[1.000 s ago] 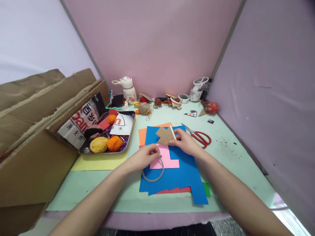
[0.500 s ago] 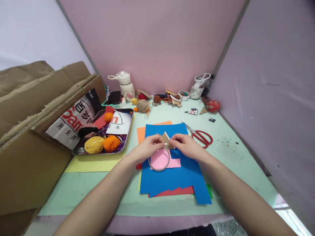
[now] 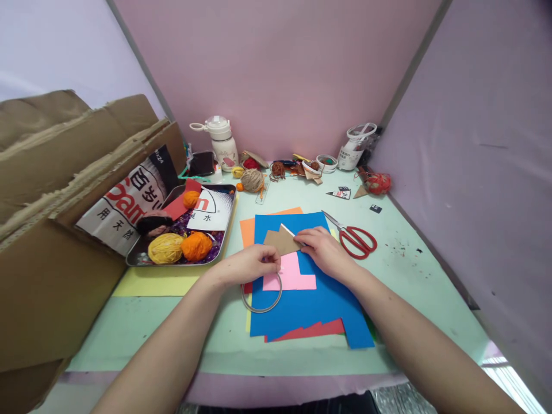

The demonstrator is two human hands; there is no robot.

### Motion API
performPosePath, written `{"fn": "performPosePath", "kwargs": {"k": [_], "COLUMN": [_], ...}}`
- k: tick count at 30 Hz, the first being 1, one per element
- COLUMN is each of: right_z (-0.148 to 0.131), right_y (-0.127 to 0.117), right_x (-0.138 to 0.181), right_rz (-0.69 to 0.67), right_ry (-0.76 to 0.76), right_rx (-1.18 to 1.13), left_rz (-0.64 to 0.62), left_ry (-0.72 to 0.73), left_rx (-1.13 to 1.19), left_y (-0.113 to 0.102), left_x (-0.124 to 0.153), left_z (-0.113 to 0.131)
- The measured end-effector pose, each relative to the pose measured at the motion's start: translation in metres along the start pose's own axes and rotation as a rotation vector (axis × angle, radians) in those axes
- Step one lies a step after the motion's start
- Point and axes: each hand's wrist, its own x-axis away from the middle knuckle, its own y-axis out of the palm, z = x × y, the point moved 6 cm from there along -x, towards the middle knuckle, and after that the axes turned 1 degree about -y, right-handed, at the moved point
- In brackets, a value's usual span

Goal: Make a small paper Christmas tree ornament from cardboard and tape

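My left hand (image 3: 249, 265) pinches the top of a thin metal ring (image 3: 261, 295), which rests on the table over the edge of a blue paper sheet (image 3: 310, 299). My right hand (image 3: 324, 250) holds a brown cardboard cut-out (image 3: 279, 240) together with a white stick (image 3: 288, 230) above the blue sheet. A pink paper piece (image 3: 292, 277) lies on the blue sheet between my hands. Orange and red sheets stick out from under the blue one.
Red scissors (image 3: 356, 240) lie right of the papers. A metal tray (image 3: 224, 230) with yarn balls (image 3: 181, 247) sits at the left, beside a large cardboard box (image 3: 56, 241). A white bottle (image 3: 224, 145), a twine ball (image 3: 252, 180) and small craft items line the back wall.
My hands, close together half a second ago, have drawn apart. The left hand lowered the ring toward me and leftward; the right hand turned the cardboard piece flatter.
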Motion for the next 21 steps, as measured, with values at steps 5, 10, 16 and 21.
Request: {"fn": "performPosePath", "kwargs": {"k": [5, 10, 16, 21], "right_z": [0.002, 0.004, 0.005, -0.001], "right_y": [-0.003, -0.003, -0.006, -0.017], "right_x": [0.0, -0.001, 0.0, 0.002], "right_rz": [0.007, 0.015, -0.007, 0.067], "right_ry": [-0.033, -0.015, 0.0, 0.03], "right_rx": [0.022, 0.047, 0.025, -0.055], "left_rz": [-0.058, -0.105, -0.01, 0.058], "left_ry": [0.004, 0.028, 0.017, -0.058], "left_rx": [-0.024, -0.052, 0.115, 0.221], "left_y": [0.003, 0.005, -0.003, -0.002], "left_x": [0.002, 0.005, 0.005, 0.002], "left_z": [0.002, 0.008, 0.009, 0.006]}}
